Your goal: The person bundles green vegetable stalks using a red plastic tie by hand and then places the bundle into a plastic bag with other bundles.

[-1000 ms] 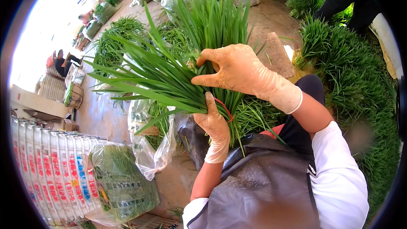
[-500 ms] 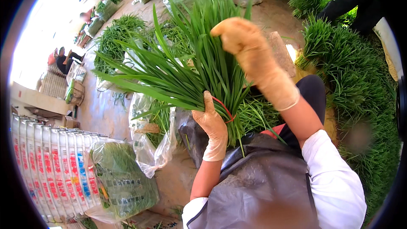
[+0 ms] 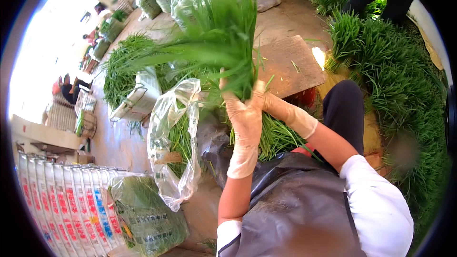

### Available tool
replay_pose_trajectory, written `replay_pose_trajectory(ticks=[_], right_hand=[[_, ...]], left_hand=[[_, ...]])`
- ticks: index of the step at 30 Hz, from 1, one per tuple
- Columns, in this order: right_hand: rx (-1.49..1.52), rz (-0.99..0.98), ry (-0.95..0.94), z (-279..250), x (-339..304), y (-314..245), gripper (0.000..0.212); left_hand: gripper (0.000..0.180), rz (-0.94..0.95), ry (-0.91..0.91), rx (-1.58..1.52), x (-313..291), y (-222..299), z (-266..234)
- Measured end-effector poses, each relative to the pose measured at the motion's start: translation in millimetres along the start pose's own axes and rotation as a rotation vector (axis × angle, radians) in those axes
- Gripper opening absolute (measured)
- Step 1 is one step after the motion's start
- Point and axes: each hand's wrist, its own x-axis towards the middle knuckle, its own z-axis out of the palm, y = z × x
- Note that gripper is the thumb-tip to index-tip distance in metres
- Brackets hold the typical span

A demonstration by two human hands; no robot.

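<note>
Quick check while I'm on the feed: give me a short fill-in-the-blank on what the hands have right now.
1. Both hands grip one bunch of long ____ leaves.
2. The left hand and the right hand each wear a thin ____.
3. The clear plastic bag hangs open to the person's ____.

Missing words: green; glove; left

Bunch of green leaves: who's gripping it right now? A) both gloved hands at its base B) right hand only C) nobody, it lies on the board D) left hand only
A: the left hand and right hand, both in pale gloves, close around the base of the bunch of green leaves, held upright above the lap, clear of the wooden board.
</note>
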Motion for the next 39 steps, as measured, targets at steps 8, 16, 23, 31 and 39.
replay_pose_trajectory(ticks=[8, 16, 23, 31, 39], right_hand=[[0.897, 0.114, -0.022, -55, 14, 23, 0.073], [0.085, 0.021, 0.079, -25, 23, 25, 0.064], [0.124, 0.159, 0.047, -16, -6, 16, 0.082], [0.188, 0.002, 0.187, 14, 11, -8, 0.059], [0.292, 0.172, 0.078, 26, 18, -32, 0.050]], left_hand=[[0.057, -0.400, -0.102, 0.504, 0, 36, -140], [0.051, -0.682, -0.108, -0.622, 2, -66, -84], [0.048, -0.514, 0.140, -0.390, 12, -69, -63], [0.051, -0.528, 0.096, -0.494, 7, -54, -74], [0.074, -0.476, -0.189, -0.569, -17, -69, -118]])
